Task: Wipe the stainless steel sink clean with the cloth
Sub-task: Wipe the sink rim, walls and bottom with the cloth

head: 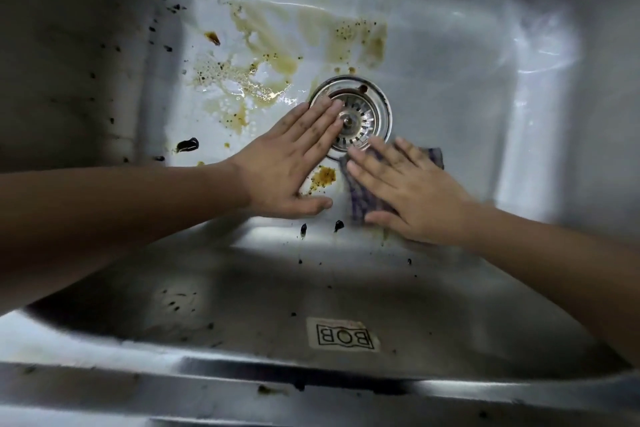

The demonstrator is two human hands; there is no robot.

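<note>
I look down into a stainless steel sink (467, 97) whose floor carries brown-yellow stains (263, 55) and dark specks. My right hand (412, 191) lies flat with spread, straight fingers on a purple checked cloth (360, 198), pressing it to the sink floor just right of and below the drain. The cloth is mostly hidden under that hand. My left hand (291, 163) rests flat on the sink floor, fingers straight, its fingertips reaching over the round metal drain strainer (360, 118). A small brown stain (323, 177) sits between the two hands.
Dark blobs (187, 145) dot the left wall and the near wall (337, 225). A label reading BOB upside down (344, 336) is stuck on the near wall. The sink's front rim (311, 388) runs along the bottom of the view.
</note>
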